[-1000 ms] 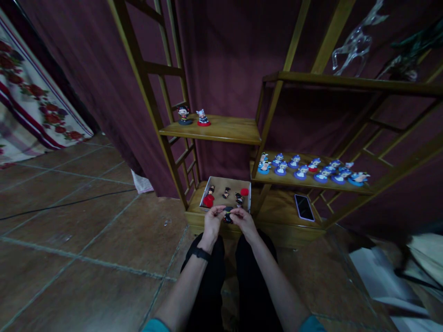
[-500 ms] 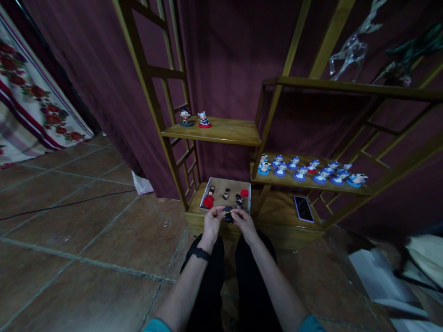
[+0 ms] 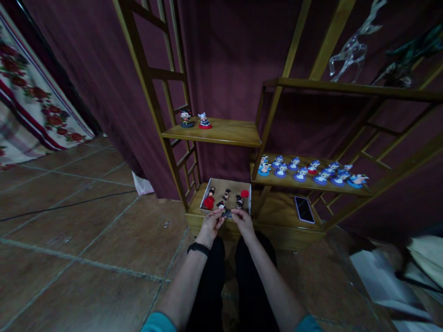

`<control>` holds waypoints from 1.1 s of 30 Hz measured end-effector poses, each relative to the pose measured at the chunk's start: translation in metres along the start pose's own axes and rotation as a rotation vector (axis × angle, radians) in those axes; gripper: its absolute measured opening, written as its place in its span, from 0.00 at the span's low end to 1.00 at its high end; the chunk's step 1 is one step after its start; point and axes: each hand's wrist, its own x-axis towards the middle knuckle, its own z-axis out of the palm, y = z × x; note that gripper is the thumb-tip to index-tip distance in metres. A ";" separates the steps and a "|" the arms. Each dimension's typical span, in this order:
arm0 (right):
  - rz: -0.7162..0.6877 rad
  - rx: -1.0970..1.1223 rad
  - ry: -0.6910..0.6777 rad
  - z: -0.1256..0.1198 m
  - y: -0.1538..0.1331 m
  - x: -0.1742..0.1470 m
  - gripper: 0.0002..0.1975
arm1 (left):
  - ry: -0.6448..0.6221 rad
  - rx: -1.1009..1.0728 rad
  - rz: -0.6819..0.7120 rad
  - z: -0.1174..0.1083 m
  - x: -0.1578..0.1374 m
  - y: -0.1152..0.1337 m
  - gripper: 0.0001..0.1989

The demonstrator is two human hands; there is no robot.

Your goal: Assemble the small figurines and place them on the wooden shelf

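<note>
Between my two hands, at the near edge of a shallow box, is a small figurine with black hair and a dark round base. My left hand pinches it from the left. The fingertips of my right hand close on the base from the right. Inside the box lie several more dark-haired figurines, among them one in the middle and one at the right. A red base is at the box's left, and another red piece at its right.
Two figurines stand on the upper left shelf. Several purple-and-white figurines fill the right shelf. A phone lies on the lower board. A clear deer ornament stands above. White boxes sit on the floor at right.
The figurine in my hands has turned from upside down to tipped leftward, its face now showing. My left hand has shifted slightly lower.
</note>
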 end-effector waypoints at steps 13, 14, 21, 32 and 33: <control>0.072 0.105 -0.052 0.002 0.006 0.005 0.16 | -0.045 0.146 -0.105 0.004 -0.001 0.002 0.04; 0.076 0.106 -0.050 0.001 0.005 0.005 0.18 | -0.047 0.160 -0.112 0.004 -0.001 0.003 0.04; 0.023 -0.021 -0.162 -0.006 -0.001 0.001 0.26 | -0.052 0.253 -0.113 0.002 -0.002 0.007 0.04; -0.331 -0.607 -0.236 -0.009 -0.003 -0.003 0.22 | -0.107 0.318 -0.131 0.003 -0.006 0.009 0.05; -0.349 -0.647 -0.243 -0.009 -0.004 -0.004 0.22 | -0.107 0.323 -0.132 0.003 -0.007 0.009 0.05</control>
